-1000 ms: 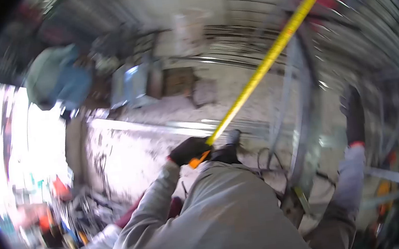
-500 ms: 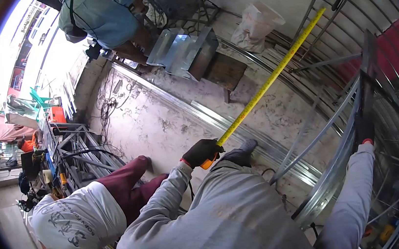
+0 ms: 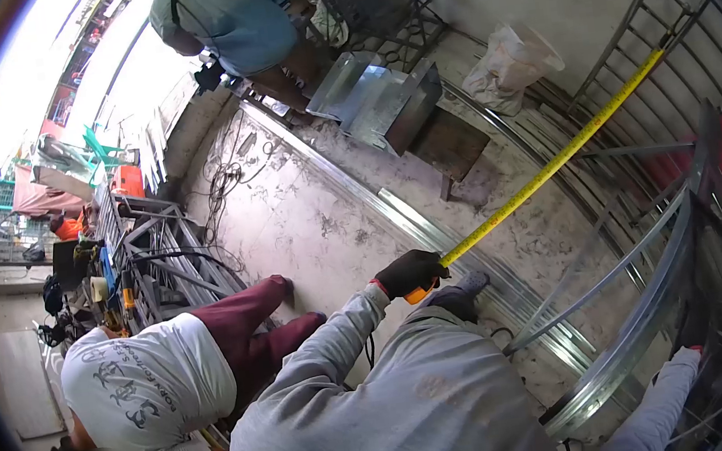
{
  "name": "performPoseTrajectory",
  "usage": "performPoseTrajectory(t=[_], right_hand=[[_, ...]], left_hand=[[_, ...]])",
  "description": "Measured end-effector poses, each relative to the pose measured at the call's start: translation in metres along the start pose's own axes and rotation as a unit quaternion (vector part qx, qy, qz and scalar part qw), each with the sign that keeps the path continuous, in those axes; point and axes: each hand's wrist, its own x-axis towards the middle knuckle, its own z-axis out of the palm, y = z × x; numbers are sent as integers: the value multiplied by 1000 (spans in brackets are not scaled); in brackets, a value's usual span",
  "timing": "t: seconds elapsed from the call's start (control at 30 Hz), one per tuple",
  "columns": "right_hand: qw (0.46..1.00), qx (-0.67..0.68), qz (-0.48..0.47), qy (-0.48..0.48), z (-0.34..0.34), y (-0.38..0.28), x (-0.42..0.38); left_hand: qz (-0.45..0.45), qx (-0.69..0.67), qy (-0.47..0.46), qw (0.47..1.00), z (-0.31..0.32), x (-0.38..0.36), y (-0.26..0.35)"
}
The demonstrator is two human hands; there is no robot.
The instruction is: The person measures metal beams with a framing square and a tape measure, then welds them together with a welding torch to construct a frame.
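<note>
My left hand [image 3: 411, 273], in a dark glove, is closed around an orange tape measure [image 3: 422, 292]. Its yellow blade [image 3: 554, 163] stretches out to the upper right, and its far end lies over the bars of a metal grille [image 3: 658, 22]. At the right, my right hand [image 3: 695, 325], also in a dark glove, is beside a curved metal frame [image 3: 632, 341]. Its fingers are dark and blurred against the bars, so its grip cannot be made out.
A person in a white shirt [image 3: 147, 383] bends at the lower left. Another person in a light blue top [image 3: 236, 26] is at the top, near bent sheet metal [image 3: 364, 96] on a wooden stool [image 3: 450, 144]. Metal channels [image 3: 432, 226] lie across the floor.
The view has shifted, so most things appear further right. My right hand has moved down along the curved frame. The tape blade remains extended from my left hand.
</note>
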Motion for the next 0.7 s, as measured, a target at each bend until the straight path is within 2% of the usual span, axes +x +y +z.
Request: performPoseTrajectory(t=[0.07,0.1,0.13,0.17,0.2,0.23,0.27,0.3,0.33,0.37,0.43,0.5,0.57,0.6,0.63,0.7], right_hand=[[963,-125,-77,225,56,15,-58],[910,-168,-115,360,180,-11,-82],[898,-147,-110,399,194,-2,-96],[894,-105,-135,413,223,2,-113],[877,-96,-137,451,275,-9,-127],[858,-190,-168,446,288,3,-143],[826,-281,-201,446,299,14,-160],[819,-219,-174,500,319,26,-171],[599,-580,-254,490,311,54,-180],[601,-502,-322,532,326,76,-186],[636,-400,-259,607,359,105,-205],[636,-345,-118,680,395,109,-222],[687,-147,-77,708,429,119,-245],[645,-198,-85,734,437,138,-251],[628,-250,-106,729,448,152,-263],[579,-261,-121,763,465,180,-276]], left_hand=[[58,75,11,995,5,6,-3],[-40,9,19,999,10,3,15],[42,56,-18,997,4,13,1],[52,85,-22,995,6,17,3],[32,50,-45,997,2,29,-10],[94,154,-58,982,10,29,5],[42,171,-51,983,13,39,6],[40,130,-80,988,14,46,4],[12,92,-87,992,17,58,4],[-21,57,-79,995,23,68,7],[20,20,-134,991,52,74,30],[-16,-25,-132,991,52,105,40],[-23,-14,-186,982,57,121,57],[-19,18,-197,980,70,121,69],[-15,50,-206,977,82,119,83],[14,67,-216,974,101,124,90]])
